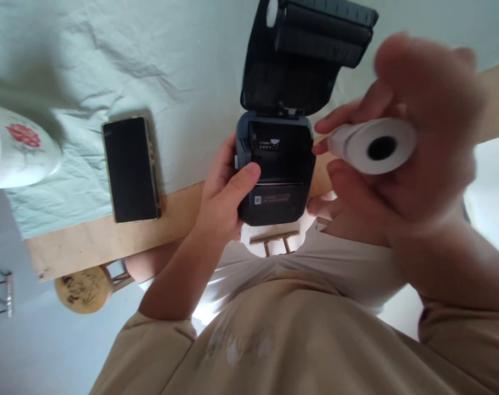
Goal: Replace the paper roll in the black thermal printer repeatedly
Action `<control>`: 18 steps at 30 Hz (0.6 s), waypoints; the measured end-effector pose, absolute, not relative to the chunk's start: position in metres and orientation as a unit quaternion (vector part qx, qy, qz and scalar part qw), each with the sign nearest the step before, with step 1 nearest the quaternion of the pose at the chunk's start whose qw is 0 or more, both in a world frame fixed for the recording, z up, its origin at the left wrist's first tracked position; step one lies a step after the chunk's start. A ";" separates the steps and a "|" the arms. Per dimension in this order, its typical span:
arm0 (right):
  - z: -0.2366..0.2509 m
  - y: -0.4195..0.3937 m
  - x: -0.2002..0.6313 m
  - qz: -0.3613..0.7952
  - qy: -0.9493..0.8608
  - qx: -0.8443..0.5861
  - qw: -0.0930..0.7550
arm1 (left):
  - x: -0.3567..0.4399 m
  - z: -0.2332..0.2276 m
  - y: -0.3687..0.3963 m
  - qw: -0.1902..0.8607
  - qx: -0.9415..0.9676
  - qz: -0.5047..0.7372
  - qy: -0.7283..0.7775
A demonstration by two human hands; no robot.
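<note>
A small black printer [276, 170] sits at the near edge of the table with its lid [302, 49] swung open and upright. My left hand [222, 192] grips the printer's left side, thumb lying across its top front. My right hand [409, 142] is raised close to the camera, to the right of the printer, and holds a white paper roll [373, 145] with its dark core hole facing me. The roll is apart from the printer's open bay.
A dark phone [130, 170] lies face up on the pale green cloth [151, 66] left of the printer. A white cup with a red flower [15, 148] stands at the far left. The wooden table edge [109, 236] runs below, with a round wooden stool [83, 288] underneath.
</note>
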State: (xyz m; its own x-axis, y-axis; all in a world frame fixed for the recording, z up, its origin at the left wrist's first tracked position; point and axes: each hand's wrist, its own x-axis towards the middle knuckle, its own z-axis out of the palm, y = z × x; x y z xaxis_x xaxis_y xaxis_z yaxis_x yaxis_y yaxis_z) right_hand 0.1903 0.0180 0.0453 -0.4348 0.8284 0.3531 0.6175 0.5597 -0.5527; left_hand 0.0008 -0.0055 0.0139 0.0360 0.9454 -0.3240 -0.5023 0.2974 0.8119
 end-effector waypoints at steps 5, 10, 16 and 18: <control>0.038 0.021 0.186 0.195 -0.839 -0.383 0.335 | 0.001 0.013 -0.007 0.660 0.260 0.541 0.453; 0.037 0.020 0.182 0.071 -0.857 -0.379 0.341 | -0.001 0.011 -0.008 0.672 0.262 0.547 0.425; 0.031 0.025 0.176 -0.008 -0.856 -0.378 0.353 | -0.004 0.009 -0.010 0.670 0.277 0.534 0.435; 0.031 0.024 0.176 0.018 -0.855 -0.373 0.359 | -0.003 0.008 -0.010 0.669 0.282 0.535 0.432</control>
